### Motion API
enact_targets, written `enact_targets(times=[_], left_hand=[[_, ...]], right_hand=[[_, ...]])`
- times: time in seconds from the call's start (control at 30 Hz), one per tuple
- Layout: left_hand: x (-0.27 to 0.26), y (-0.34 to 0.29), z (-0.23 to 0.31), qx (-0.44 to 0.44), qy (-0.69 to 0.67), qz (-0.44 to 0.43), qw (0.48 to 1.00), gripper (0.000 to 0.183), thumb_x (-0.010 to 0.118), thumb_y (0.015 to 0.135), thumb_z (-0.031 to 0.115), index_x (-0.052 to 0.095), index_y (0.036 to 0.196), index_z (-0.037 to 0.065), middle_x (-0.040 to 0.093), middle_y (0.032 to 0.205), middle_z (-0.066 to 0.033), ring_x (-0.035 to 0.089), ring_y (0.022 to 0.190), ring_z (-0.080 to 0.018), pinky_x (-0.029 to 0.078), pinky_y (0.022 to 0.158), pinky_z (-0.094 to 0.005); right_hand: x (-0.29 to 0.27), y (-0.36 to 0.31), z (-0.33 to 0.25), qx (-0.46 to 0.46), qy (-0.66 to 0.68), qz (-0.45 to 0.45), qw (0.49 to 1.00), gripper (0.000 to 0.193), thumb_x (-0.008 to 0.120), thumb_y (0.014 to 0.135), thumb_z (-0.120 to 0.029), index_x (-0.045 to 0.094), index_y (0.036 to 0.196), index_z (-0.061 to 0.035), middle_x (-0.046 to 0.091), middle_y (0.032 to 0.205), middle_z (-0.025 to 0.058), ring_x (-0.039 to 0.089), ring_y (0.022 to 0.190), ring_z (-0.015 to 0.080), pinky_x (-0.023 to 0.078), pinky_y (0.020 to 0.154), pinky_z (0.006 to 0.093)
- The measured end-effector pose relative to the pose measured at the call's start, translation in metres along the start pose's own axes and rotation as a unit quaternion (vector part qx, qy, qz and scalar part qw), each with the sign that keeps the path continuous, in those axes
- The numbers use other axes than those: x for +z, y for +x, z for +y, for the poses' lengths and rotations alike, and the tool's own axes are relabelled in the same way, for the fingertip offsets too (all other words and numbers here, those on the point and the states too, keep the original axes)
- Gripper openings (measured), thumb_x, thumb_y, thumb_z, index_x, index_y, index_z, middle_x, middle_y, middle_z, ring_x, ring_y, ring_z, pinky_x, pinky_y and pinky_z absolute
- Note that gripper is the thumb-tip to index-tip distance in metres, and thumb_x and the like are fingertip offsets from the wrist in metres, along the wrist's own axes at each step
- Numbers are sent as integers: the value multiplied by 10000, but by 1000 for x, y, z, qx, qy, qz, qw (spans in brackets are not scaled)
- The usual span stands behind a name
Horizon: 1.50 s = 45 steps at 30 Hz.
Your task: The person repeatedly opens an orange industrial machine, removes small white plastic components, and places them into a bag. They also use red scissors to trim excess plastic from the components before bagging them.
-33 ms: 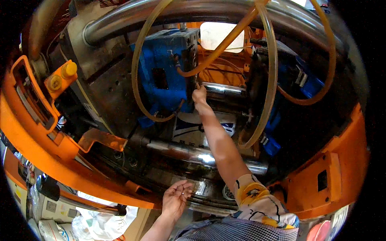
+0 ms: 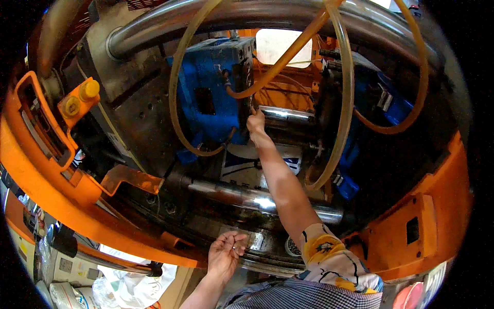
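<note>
My right arm stretches far into the machine. At the right-hand face of a blue mould block [image 2: 188, 82], my right hand [image 2: 256, 122] has its fingers closed, with the tips against or very near that dark face. What they hold, if anything, is too small to make out. Low in front of me, my left hand [image 2: 224, 253] is turned partly palm up with curled fingers. A tiny bright spot shows at its fingertips, too small to name. A second blue-and-dark mould half [image 2: 355, 98] stands across the gap to the right.
Amber hoses [image 2: 346, 103] loop down around my right arm. A steel tie bar [image 2: 231, 194] crosses below it, and a thicker bar [image 2: 206, 23] runs overhead. An orange machine frame [image 2: 123, 232] curves along the near left. A white plastic bag [image 2: 136, 286] lies at the lower left.
</note>
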<state>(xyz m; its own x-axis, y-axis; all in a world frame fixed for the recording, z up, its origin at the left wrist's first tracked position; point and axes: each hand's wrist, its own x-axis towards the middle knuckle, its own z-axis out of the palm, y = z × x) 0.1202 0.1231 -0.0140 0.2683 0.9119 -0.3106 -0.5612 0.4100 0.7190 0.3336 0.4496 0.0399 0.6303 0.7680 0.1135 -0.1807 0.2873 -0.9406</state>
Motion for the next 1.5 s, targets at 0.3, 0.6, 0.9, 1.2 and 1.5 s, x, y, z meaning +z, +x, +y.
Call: enact_targets(times=[0.3, 0.6, 0.9, 1.2, 1.5], left_hand=[[27, 22, 18, -14, 11, 9, 1000, 283, 552, 894, 259, 562, 973, -13, 571, 797, -9, 489, 633, -66, 420, 552, -171], [29, 39, 24, -24, -71, -55, 996, 312, 467, 926, 348, 513, 933, 39, 354, 610, 32, 300, 469, -63, 240, 396, -201], [29, 39, 26, -54, -134, -114, 983, 298, 386, 960, 320, 474, 827, 69, 352, 604, 19, 287, 453, -81, 234, 398, -211], [22, 44, 34, 0, -87, -73, 994, 382, 365, 962, 329, 499, 1071, -12, 341, 612, 29, 294, 467, -77, 243, 400, -211], [19, 29, 12, -48, -23, -49, 997, 382, 372, 965, 317, 505, 1036, -34, 326, 595, 15, 294, 467, -95, 258, 417, -223]], right_hand=[[-53, 5, -7, 4, 8, -92, 996, 368, 476, 819, -14, 479, 1181, 55, 546, 1074, 109, 500, 912, 190, 363, 834, 283], [-108, -234, -93, -129, -294, -495, 808, 218, 727, 693, -108, 671, 867, 10, 678, 776, 96, 639, 691, 147, 502, 645, 266], [-113, -229, -79, -170, -291, -455, 824, 157, 712, 708, -97, 687, 843, -23, 680, 767, 97, 643, 657, 143, 491, 627, 256], [-88, -197, -59, -198, -217, -450, 843, 114, 636, 783, -64, 665, 861, 15, 676, 865, 97, 636, 763, 146, 500, 692, 265], [-38, 25, -5, -315, -74, 71, 943, 136, 574, 825, -13, 654, 930, 18, 665, 854, 114, 630, 792, 179, 488, 743, 302]])
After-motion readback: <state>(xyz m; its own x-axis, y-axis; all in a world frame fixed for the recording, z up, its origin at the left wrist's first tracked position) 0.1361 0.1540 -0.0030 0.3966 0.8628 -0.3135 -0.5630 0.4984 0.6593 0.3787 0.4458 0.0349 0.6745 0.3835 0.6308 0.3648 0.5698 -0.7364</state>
